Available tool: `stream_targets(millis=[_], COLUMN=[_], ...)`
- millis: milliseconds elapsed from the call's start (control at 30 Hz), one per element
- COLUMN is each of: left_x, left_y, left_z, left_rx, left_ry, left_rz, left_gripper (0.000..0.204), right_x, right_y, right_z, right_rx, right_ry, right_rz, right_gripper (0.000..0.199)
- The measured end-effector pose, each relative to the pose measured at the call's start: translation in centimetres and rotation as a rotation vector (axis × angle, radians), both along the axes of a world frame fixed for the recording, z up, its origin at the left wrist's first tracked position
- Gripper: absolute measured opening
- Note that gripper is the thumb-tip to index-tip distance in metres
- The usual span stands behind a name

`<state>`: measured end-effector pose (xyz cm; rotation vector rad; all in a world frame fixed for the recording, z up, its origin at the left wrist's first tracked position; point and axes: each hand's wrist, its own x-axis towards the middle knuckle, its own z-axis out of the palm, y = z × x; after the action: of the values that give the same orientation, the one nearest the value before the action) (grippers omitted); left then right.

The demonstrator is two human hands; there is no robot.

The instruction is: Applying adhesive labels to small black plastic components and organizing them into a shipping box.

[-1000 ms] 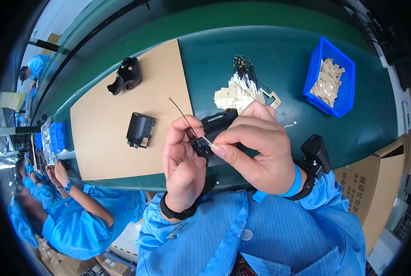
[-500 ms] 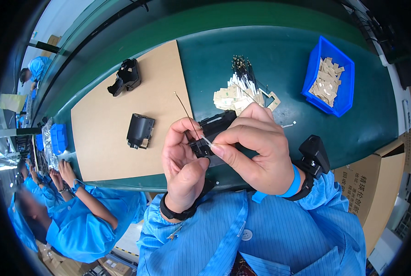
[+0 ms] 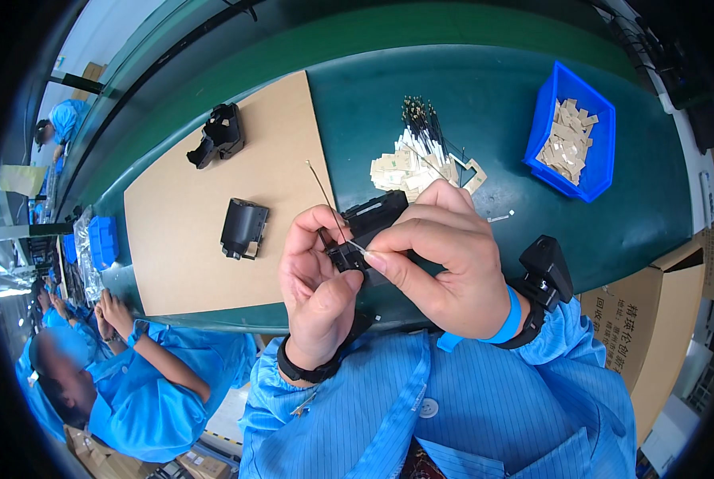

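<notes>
Smooth green worktop (image 3: 484, 80) carries a tan cardboard sheet (image 3: 181, 239) at left; beside it, the left hand (image 3: 315, 275) grips the near end of an angular black plastic housing (image 3: 375, 217), long axis running up and rightward. The right hand (image 3: 446, 254), thumb against forefinger, pinches the pale end of a thin dark cable (image 3: 322, 185) over that near end, contact undetermined from this position; the cable's free length points up and left.

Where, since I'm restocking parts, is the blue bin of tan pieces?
In the head view, the blue bin sits at upper right on the green table, right of the dark cables.
</notes>
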<state>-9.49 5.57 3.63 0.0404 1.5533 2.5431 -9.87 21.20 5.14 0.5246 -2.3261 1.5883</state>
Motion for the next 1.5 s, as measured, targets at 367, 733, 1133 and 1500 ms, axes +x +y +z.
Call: stream_targets(millis=[367, 733, 1133, 1500], left_x=[0.09, 0.08, 0.29, 0.22], left_y=[0.04, 0.4, 0.38, 0.51], left_z=[0.26, 0.67, 0.57, 0.59], left_rx=[0.007, 0.042, 0.012, 0.003], left_ry=[-0.005, -0.023, -0.034, -0.008], left_rz=[-0.001, -0.017, 0.014, 0.009], left_gripper=[0.052, 0.045, 0.046, 0.045], right_x=[0.05, 0.04, 0.09, 0.08], right_y=[-0.05, 0.07, 0.09, 0.59], right_z=[0.06, -0.07, 0.04, 0.74], right_rx=[-0.001, -0.002, 0.005, 0.194], right_ry=[0.014, 0.022, 0.029, 0.19], right_rz=[-0.008, -0.012, -0.004, -0.078], right_gripper=[0.007, 0.007, 0.009, 0.013])
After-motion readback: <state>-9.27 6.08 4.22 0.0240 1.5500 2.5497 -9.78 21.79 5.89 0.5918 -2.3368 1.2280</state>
